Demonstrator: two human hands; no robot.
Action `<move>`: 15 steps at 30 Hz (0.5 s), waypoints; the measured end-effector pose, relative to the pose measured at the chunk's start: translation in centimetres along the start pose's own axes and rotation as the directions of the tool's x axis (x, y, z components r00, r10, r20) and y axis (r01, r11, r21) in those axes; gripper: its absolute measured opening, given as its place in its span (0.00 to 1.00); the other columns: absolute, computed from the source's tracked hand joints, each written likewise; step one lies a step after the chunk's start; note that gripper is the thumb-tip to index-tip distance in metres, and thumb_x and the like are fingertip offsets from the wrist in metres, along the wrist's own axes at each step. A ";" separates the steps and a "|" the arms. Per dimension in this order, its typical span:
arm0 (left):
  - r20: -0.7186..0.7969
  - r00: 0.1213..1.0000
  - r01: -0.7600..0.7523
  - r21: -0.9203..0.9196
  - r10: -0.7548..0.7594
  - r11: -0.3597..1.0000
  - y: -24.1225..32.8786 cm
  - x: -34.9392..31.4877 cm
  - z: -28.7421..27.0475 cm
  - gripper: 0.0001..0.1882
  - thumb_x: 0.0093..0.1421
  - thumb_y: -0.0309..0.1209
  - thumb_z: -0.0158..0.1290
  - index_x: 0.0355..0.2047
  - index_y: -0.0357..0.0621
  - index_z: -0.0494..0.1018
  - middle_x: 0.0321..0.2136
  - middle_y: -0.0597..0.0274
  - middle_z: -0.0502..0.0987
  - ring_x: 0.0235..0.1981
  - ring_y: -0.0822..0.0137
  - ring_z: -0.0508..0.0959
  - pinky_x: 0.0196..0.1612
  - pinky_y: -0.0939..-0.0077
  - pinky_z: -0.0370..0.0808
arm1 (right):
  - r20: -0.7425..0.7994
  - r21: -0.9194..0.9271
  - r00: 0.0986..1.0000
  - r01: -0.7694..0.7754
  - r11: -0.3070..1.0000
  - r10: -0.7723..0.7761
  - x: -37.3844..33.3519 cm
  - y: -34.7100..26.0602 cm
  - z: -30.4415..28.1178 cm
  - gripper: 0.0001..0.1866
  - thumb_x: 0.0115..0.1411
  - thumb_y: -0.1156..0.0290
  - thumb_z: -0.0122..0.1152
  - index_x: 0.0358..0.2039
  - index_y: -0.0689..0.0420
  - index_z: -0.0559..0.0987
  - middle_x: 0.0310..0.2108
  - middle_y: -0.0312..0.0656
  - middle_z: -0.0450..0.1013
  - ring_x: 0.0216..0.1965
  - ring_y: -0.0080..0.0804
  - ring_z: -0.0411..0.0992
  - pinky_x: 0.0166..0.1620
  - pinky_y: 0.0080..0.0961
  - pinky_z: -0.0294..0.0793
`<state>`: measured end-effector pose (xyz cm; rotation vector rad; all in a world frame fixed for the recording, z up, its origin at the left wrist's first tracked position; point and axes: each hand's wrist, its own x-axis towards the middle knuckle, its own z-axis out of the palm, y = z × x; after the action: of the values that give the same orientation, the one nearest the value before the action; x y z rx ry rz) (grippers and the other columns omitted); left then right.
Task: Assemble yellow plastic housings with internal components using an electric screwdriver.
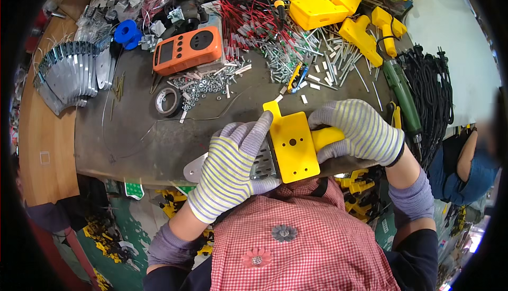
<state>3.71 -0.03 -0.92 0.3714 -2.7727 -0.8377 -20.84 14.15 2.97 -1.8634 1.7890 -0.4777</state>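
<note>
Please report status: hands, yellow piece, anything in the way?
Left gloved hand holding slotted silver metal plate; right gloved hand gripping yellow plastic handle; rectangular yellow plastic housing between them; nothing seen blocking hands.

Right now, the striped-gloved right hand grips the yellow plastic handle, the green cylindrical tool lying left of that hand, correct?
No: the head view shows the green tool right of the right hand, which does grip the yellow handle.

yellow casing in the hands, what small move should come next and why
Perhaps check how the metal plate meets the yellow casing: they lie edge to edge, the left hand grips that side, and the right hand holds the yellow handle.
</note>
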 end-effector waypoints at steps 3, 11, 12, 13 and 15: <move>-0.022 1.000 -0.017 -0.007 0.017 1.000 -0.2 0.0 0.3 0.60 0.35 0.49 0.70 0.68 0.43 0.57 0.55 0.48 0.70 0.53 0.46 0.72 0.59 0.50 0.65 | -0.016 0.020 0.999 0.034 0.999 -0.034 -0.2 0.4 0.1 0.31 0.48 0.47 0.72 0.46 0.55 0.78 0.38 0.47 0.77 0.42 0.51 0.76 0.46 0.40 0.75; 0.083 0.984 -0.169 0.159 0.157 0.973 0.9 2.9 0.1 0.66 0.32 0.68 0.65 0.64 0.36 0.60 0.55 0.48 0.68 0.63 0.46 0.61 0.64 0.43 0.49 | -0.008 -0.094 0.998 0.061 0.994 -0.062 -1.7 0.7 0.1 0.30 0.51 0.49 0.70 0.50 0.53 0.76 0.40 0.46 0.76 0.42 0.51 0.75 0.46 0.40 0.75; 0.055 0.985 -0.172 0.139 0.166 0.975 0.7 3.0 0.2 0.65 0.32 0.68 0.65 0.63 0.36 0.61 0.53 0.48 0.69 0.62 0.46 0.62 0.64 0.43 0.50 | -0.134 -0.126 0.989 0.048 0.991 -0.065 -2.5 0.9 -0.4 0.32 0.52 0.48 0.69 0.51 0.54 0.77 0.43 0.46 0.76 0.44 0.49 0.75 0.48 0.39 0.74; 0.052 0.987 -0.160 0.147 0.154 0.976 0.7 2.5 -0.1 0.65 0.32 0.68 0.65 0.63 0.36 0.61 0.53 0.48 0.69 0.62 0.46 0.62 0.64 0.43 0.50 | -0.242 -0.148 0.966 0.061 0.987 -0.096 -3.0 1.0 -0.8 0.34 0.53 0.46 0.69 0.53 0.56 0.77 0.46 0.46 0.76 0.46 0.48 0.74 0.49 0.38 0.73; 0.033 0.986 -0.166 0.151 0.162 0.975 0.7 2.4 0.0 0.63 0.33 0.67 0.65 0.62 0.35 0.63 0.52 0.47 0.70 0.60 0.46 0.64 0.62 0.44 0.54 | -0.719 -0.118 0.682 -0.306 0.945 0.131 -6.4 1.9 -1.6 0.29 0.51 0.62 0.70 0.54 0.55 0.78 0.43 0.48 0.76 0.44 0.50 0.73 0.50 0.41 0.73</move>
<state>1.35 -0.17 -0.25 0.1562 -2.8475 -0.5950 -23.78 20.34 3.77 -1.6776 2.6390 -1.0391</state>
